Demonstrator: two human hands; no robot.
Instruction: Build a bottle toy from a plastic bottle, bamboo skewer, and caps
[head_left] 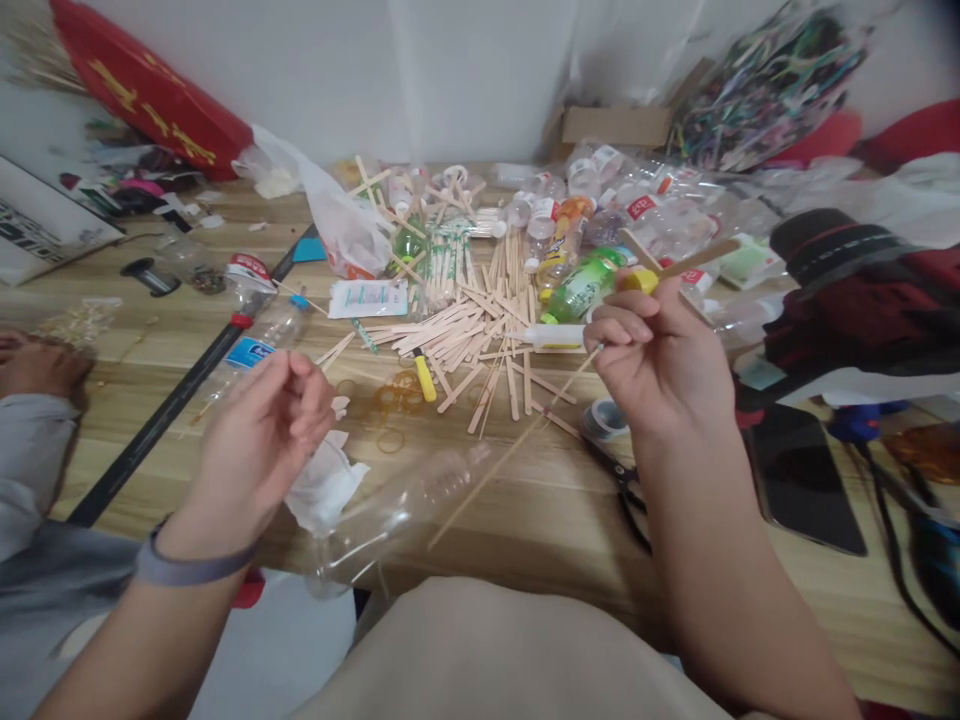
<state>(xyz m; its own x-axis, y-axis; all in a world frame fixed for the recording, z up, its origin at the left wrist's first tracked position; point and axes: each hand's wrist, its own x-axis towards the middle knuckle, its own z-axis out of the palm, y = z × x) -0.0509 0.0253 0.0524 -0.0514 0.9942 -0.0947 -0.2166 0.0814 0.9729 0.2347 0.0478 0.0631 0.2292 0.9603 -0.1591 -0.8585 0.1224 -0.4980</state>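
Our right hand (652,350), right of centre, is closed around crossed flat sticks (701,258) and a thin skewer (517,445) that slants down towards the lower middle. Our left hand (259,430), left of centre, is curled; we cannot tell whether it grips anything. The skewer looks light, stiff and easily snapped, so we'd pinch it mid-length; the sticks, at their crossing.

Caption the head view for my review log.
Right hand holding crossed wooden sticks and a thin stick over a cluttered table, left hand curled.
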